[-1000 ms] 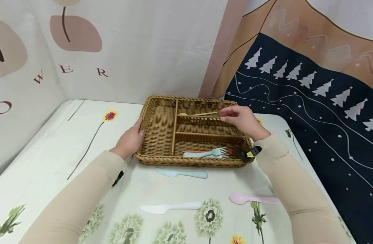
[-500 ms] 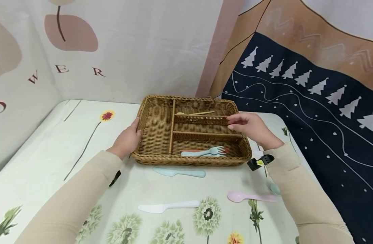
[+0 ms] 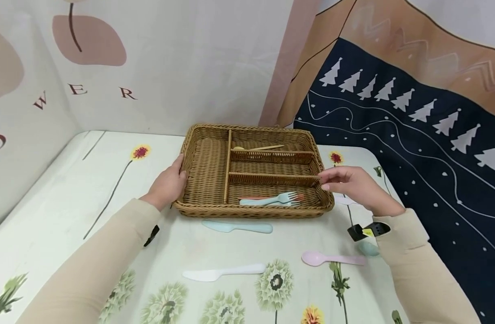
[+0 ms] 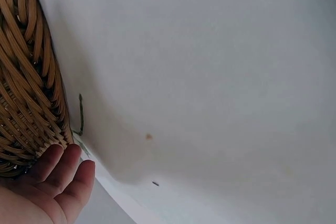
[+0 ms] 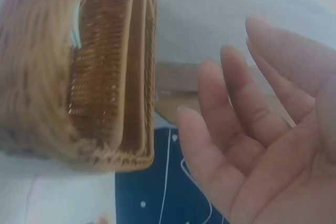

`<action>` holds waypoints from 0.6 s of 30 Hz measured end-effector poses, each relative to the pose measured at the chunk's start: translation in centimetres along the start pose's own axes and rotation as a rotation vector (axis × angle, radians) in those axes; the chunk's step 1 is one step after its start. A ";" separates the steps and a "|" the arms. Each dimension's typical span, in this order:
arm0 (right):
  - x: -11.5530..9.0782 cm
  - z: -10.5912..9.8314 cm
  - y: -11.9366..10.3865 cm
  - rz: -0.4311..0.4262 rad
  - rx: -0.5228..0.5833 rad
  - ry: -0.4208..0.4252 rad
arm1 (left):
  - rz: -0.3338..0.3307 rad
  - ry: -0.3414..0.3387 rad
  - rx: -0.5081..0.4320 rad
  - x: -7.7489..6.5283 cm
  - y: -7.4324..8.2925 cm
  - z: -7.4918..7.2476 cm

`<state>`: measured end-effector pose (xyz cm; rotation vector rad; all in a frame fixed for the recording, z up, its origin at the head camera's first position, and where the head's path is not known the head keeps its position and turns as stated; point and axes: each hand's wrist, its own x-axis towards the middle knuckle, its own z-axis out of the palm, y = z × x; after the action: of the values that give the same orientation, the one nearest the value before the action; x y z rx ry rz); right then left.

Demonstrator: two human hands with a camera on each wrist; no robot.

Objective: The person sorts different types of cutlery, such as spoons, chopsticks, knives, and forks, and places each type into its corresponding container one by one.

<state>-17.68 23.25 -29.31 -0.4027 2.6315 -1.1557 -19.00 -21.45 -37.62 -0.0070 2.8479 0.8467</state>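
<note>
A brown wicker cutlery tray (image 3: pixel 207 209) with wooden dividers stands on the table. My left hand (image 3: pixel 166 185) rests against the tray's left side; in the left wrist view its fingertips touch the outer weave. At the tray's right rim is my right hand (image 3: pixel 354 186), fingers loosely bent, holding nothing. The right wrist view has those fingers apart from the wicker. Light blue forks (image 3: pixel 267 200) lie over a red one (image 3: pixel 301 197) in the front compartment. Yellow cutlery (image 3: pixel 263 147) lies in the back compartment.
Before the tray lie a light blue knife (image 3: pixel 239 227), a white knife (image 3: pixel 223 272) and a pink spoon (image 3: pixel 332 259). A green spoon (image 3: pixel 368 248) is partly hidden by the right sleeve. A pale piece (image 3: pixel 344 200) lies right of the tray. Printed cloths hang behind.
My right hand has moved from above the back divider toward the front and right, to the tray's right rim. My left hand stays at the left side. The cutlery lies as before.
</note>
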 end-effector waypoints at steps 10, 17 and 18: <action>-2.5 0.1 2.2 0.037 0.068 -0.021 | 0.004 0.000 -0.008 0.0 -0.2 0.0; -4.1 0.7 4.1 0.085 0.117 -0.013 | 0.005 0.003 -0.002 0.0 -0.1 0.1; -4.3 0.7 4.3 0.088 0.119 -0.011 | 0.006 0.005 -0.001 0.0 -0.1 0.0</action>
<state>-14.08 27.04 -32.54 -0.2667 2.5276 -1.2691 -19.00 -21.50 -37.70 -0.0002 2.8530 0.8510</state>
